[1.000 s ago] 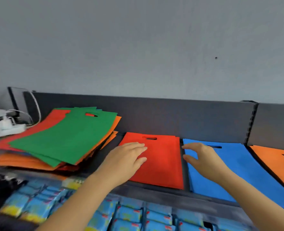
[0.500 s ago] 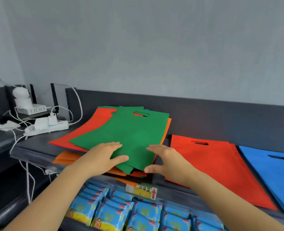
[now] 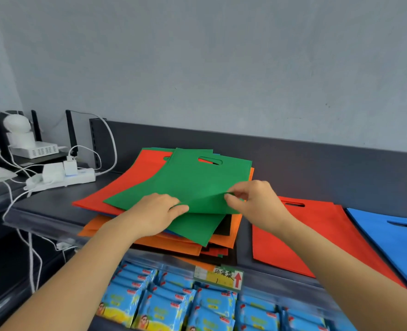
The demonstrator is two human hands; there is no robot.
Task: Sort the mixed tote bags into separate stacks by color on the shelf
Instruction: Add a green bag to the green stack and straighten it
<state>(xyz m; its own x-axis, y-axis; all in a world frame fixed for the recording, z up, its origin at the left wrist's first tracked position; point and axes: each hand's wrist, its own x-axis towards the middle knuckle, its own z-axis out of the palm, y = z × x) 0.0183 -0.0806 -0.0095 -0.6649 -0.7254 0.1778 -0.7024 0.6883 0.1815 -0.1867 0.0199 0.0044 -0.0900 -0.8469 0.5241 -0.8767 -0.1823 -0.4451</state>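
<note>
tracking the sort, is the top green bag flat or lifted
Partly lifted: the right hand pinches the near edge of the top green bag up; its far end lies on the pile.

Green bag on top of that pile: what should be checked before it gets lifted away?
1. Right hand pinches the green bag at its near edge: ok.
2. Left hand grip on that bag: cannot tell; it lies at the edge.
3. Only the top bag's edge is raised: ok, the second green bag beneath lies flat.
4. Spot for green: cannot tell, no green stack in view.
5. Red bag and blue bag lie apart on the shelf: ok.
</note>
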